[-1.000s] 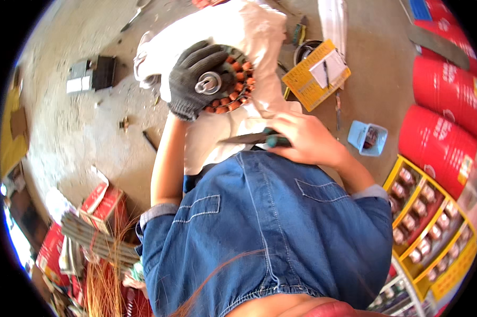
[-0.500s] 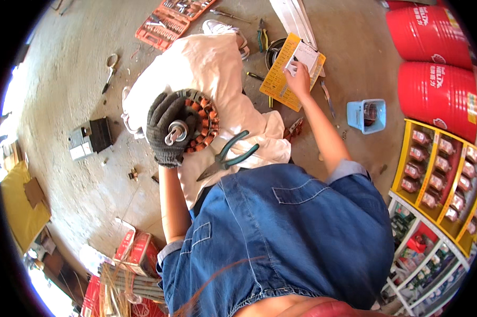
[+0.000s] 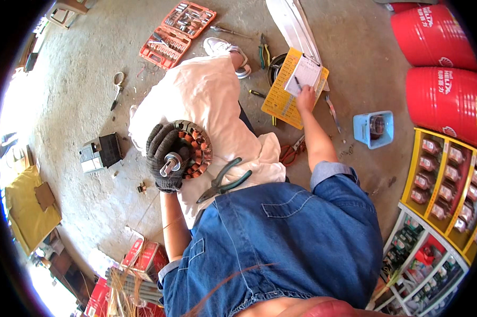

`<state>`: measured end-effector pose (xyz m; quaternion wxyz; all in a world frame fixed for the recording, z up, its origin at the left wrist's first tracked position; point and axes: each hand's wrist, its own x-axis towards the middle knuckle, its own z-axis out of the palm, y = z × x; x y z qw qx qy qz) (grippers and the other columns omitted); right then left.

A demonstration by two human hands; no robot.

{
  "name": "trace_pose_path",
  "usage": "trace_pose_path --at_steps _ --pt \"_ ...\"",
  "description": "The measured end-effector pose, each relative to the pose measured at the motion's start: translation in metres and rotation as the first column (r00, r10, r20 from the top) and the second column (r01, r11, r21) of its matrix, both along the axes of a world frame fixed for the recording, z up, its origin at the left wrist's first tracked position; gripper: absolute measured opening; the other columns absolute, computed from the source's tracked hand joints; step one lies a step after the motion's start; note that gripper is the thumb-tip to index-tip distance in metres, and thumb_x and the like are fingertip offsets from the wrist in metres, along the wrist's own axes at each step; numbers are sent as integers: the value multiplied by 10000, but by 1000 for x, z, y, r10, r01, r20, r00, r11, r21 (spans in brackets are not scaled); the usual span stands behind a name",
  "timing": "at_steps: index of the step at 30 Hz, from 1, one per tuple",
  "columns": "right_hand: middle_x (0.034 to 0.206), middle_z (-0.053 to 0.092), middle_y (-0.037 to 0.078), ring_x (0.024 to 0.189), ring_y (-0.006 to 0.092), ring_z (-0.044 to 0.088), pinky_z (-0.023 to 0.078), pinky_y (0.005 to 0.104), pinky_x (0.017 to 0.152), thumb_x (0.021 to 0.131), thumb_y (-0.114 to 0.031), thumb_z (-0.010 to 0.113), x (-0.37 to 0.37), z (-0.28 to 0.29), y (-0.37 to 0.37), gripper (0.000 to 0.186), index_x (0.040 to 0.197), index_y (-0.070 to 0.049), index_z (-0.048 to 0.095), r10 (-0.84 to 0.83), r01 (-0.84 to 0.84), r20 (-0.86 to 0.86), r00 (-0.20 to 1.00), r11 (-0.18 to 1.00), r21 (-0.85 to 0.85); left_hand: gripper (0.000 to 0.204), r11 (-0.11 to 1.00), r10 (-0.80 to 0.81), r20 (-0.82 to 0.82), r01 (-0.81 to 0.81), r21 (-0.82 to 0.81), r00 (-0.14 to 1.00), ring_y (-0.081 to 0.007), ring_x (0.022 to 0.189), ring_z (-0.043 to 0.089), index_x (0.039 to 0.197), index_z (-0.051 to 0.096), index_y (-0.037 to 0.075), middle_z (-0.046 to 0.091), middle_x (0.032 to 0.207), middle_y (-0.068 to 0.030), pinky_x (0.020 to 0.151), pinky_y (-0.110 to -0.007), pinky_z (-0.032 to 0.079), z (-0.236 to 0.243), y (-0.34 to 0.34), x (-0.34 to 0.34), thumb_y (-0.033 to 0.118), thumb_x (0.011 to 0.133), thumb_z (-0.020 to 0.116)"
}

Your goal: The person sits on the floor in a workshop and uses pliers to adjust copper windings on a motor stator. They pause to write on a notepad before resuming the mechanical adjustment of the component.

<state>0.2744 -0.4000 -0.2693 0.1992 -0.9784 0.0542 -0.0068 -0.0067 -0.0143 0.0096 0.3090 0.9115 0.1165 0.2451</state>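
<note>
I see the copper-wound ring (image 3: 202, 154) on the white cloth (image 3: 196, 92) over the wearer's lap, its coils turned up toward me; being round, it shows no long axis. The gloved left hand (image 3: 161, 147) covers its left part, fingers side by side and pointing away; I can't tell whether they grip it. A silver round piece (image 3: 171, 162) sits against that hand. Just beside the ring, the pliers (image 3: 216, 187) lie diagonally, nose to the lower left, handles parted toward the upper right. The bare right hand (image 3: 305, 99) reaches the paper (image 3: 307, 73) on the yellow board (image 3: 279, 101), fingertips at the dark pen (image 3: 298, 82); whether they pinch it, I can't tell.
</note>
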Motion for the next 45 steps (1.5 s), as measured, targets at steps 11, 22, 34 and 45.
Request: trace_pose_path --at_steps 11,22,34,45 --pt "1001 689 181 871 267 666 518 391 775 795 -370 792 -47 -31 -59 544 1017 103 642 -588 692 -367 721 581 428 498 999 -50 -23 50 12 998 -365 1184 557 1151 674 82 644 1211 -123 990 -470 463 5 1 4 230 701 829" --pt "747 638 13 670 61 533 445 252 614 881 -152 726 -40 177 -12 214 817 37 649 -239 88 108 965 684 725 741 912 -409 -350 390 -128 843 -378 1362 407 1350 546 101 479 1430 -173 1142 -460 319 63 26 -7 165 667 826" --pt "845 618 -10 798 64 538 432 237 747 916 -77 639 -134 342 63 71 880 -21 613 321 -262 165 933 288 921 649 980 -97 399 18 196 912 -384 1177 561 1382 494 70 527 1342 -219 963 -443 486 140 56 79 447 885 675" --pt "975 658 130 846 154 447 351 342 815 1051 -437 284 -151 328 136 555 794 -37 571 233 -469 417 879 251 847 571 980 169 -357 -194 -35 919 -309 939 691 1070 736 138 723 1019 -126 895 -414 517 90 64 35 619 934 461"
